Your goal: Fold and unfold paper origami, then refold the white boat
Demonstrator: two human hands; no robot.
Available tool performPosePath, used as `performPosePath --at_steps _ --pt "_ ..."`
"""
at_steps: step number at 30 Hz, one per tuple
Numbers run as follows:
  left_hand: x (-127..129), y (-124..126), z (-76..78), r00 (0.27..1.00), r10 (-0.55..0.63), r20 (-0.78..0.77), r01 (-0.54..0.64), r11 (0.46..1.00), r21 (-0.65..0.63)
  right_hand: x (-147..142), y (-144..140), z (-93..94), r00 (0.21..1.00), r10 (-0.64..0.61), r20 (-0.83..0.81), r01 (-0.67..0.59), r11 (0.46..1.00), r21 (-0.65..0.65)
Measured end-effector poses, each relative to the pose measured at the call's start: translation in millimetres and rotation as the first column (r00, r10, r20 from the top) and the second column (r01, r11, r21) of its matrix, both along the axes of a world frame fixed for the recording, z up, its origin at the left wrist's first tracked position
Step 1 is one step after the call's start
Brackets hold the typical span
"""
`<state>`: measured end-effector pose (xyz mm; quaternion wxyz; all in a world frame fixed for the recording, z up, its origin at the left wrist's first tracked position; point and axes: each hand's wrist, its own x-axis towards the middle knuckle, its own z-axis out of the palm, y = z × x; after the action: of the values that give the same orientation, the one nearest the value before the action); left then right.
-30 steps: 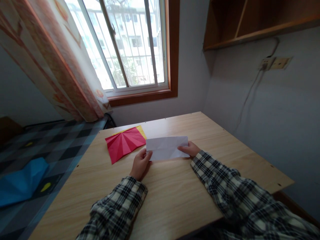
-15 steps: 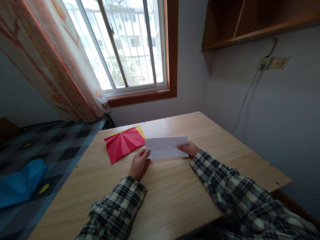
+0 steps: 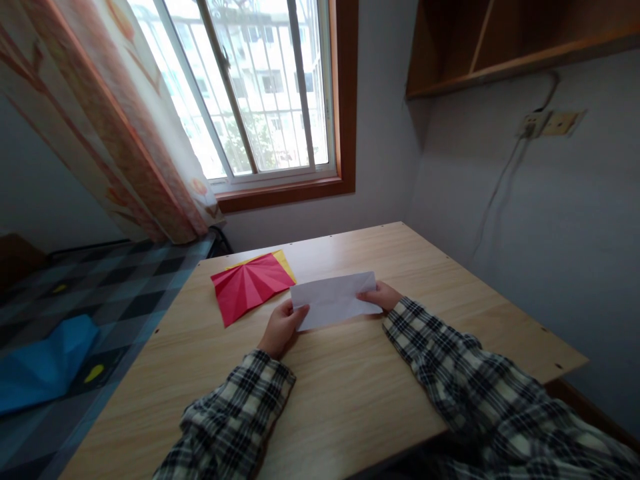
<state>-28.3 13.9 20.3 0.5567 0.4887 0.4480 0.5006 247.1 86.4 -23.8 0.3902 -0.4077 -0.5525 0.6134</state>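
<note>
A white sheet of paper (image 3: 330, 300), a wide strip in shape, is held just over the table between my two hands. My left hand (image 3: 283, 325) pinches its left end, thumb on top. At the other end my right hand (image 3: 383, 295) grips the paper with the thumb on its face and the fingers hidden behind. Left of the paper lies a creased red paper (image 3: 250, 285) with fan-like folds. Part of a yellow paper (image 3: 286, 265) shows from beneath the red one.
The wooden table (image 3: 320, 413) stands by a wall under a window (image 3: 260, 87). To its left is a bed with a checked cover (image 3: 125, 287), bearing a folded blue paper (image 3: 45, 363). A shelf (image 3: 450, 53) hangs on the right wall near a socket (image 3: 550, 125).
The white paper has tilted, its left end now lower and nearer to me. My left thumb lies further over its edge. The view has shifted slightly.
</note>
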Motion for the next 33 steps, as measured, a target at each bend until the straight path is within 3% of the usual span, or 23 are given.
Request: performPosePath --at_steps 8,16,22,33 --pt "-2.3 2.1 -0.9 0.997 0.032 -0.067 -0.028 0.998 0.053 -0.6 -0.9 1.8 1.0 0.017 0.007 -0.017 0.999 0.04" --pt "-0.2 -2.8 3.5 0.996 -0.089 0.017 0.09 0.995 -0.038 2.4 5.8 -2.7 0.999 -0.045 -0.01 0.045 0.999 -0.011" --pt "-1.7 -2.0 2.3 0.993 -0.114 0.013 0.115 0.992 -0.055 2.9 7.4 -6.4 0.998 -0.053 -0.045 0.052 0.999 -0.012" --pt "0.5 -1.9 2.5 0.999 -0.029 0.045 0.032 0.998 -0.061 1.0 1.3 0.9 1.0 0.001 -0.013 -0.001 1.0 0.003"
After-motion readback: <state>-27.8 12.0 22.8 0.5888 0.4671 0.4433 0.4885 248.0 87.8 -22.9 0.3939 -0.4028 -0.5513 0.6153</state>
